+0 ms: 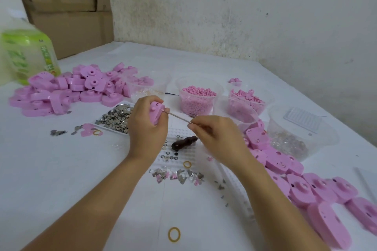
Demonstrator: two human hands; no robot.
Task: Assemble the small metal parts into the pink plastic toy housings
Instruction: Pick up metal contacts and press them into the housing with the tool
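My left hand (145, 126) grips a pink plastic housing (155, 112) above the table's middle. My right hand (214, 134) pinches a thin metal tool (177, 117) whose tip meets the housing's side. A white tray of small metal parts (117, 117) lies just left of my left hand. More loose metal parts (177, 175) are scattered below a white perforated board (179, 149). A dark wooden-handled tool (183, 142) rests on that board.
A pile of pink housings (71, 91) sits at the left, another row (306, 183) runs along the right. Clear tubs hold pink pellets (199, 96), pink pieces (246, 98) and clear parts (291, 142). Yellow rubber bands (174, 234) lie on the table. Cardboard boxes (67, 6) stand behind.
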